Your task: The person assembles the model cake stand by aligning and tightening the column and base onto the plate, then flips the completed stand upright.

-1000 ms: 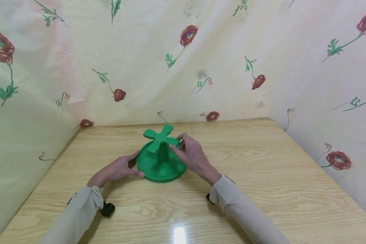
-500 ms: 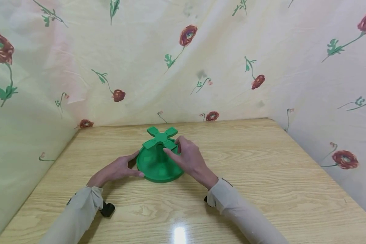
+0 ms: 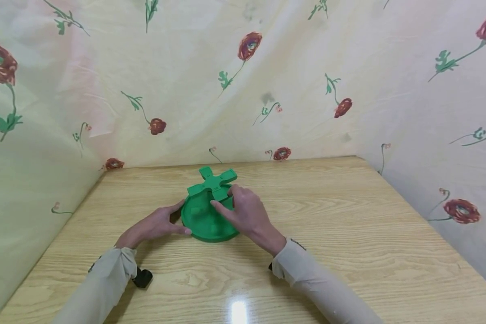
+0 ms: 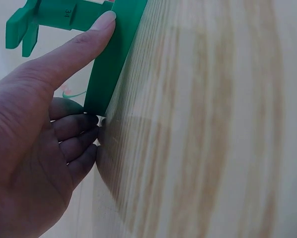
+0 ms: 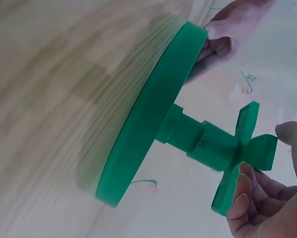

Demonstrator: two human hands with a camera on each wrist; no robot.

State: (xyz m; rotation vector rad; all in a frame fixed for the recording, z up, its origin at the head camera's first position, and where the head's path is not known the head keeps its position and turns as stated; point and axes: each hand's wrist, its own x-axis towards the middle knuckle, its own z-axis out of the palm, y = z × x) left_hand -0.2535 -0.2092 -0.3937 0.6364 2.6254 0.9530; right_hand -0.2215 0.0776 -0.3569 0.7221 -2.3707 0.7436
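In the head view, a green stand [image 3: 202,211] sat on the pale, wood-grained worktop [image 3: 348,225], its round disc base [image 3: 202,227] topped by a four-armed cross [image 3: 212,183]. The left grip [image 3: 158,224] held the base's edge; the right grip [image 3: 249,211] pinched one arm of the cross. In the left wrist view, the thumb [image 4: 74,54] lay against the smooth base. In the right wrist view, the stepped, plastic-looking column [image 5: 218,146] bore "35" below the cross's flat, blunt-ended arms.

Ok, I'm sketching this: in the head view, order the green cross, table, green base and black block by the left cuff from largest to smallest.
1. Table
2. Green base, though partly hidden
3. Green cross
4. Black block
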